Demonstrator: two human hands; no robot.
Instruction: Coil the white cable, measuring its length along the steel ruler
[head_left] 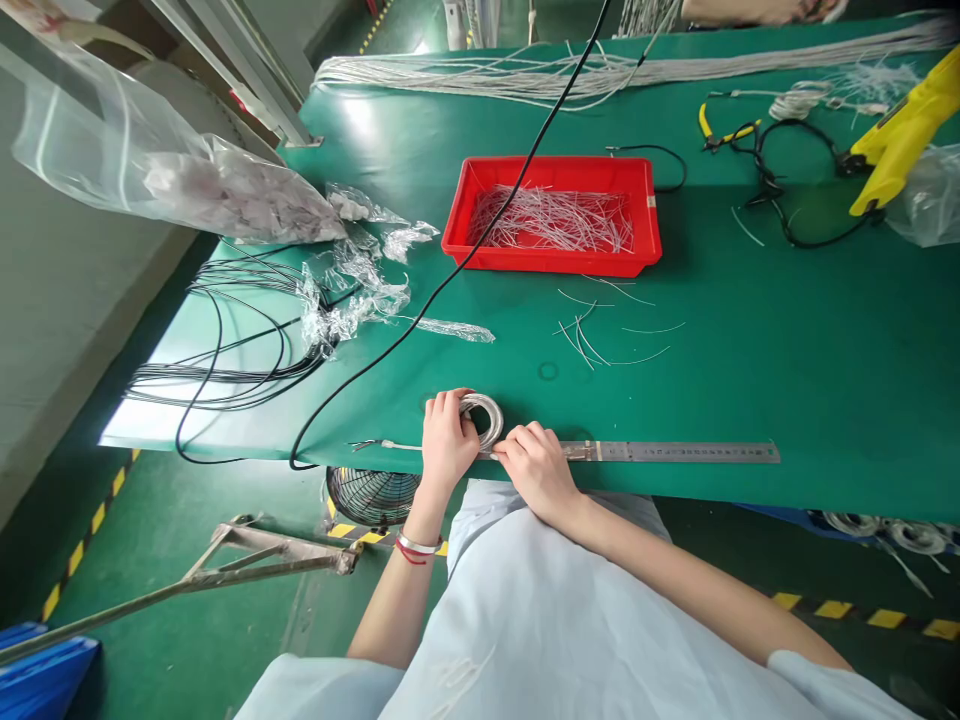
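Note:
Near the table's front edge, my left hand (448, 440) is closed around the left side of a coiled white-grey cable (491, 412). One cable end, with dark stripped wires (366, 444), sticks out to the left of that hand. My right hand (538, 468) rests just right of the coil, thumb and fingers pinched together by its lower edge. What the right fingertips grip is mostly hidden, though it looks like part of the same cable. A steel ruler (690, 452) lies along the front edge, running right from under my right hand.
A red tray (555, 262) holds thin cut strands, with loose strands (581, 335) before it. Black cables (225, 375) and plastic wrap (360, 290) lie left. A black cord (427, 305) crosses the view. Yellow cutters (724, 130), a yellow tool (900, 130) and long white cables (480, 72) lie farther back.

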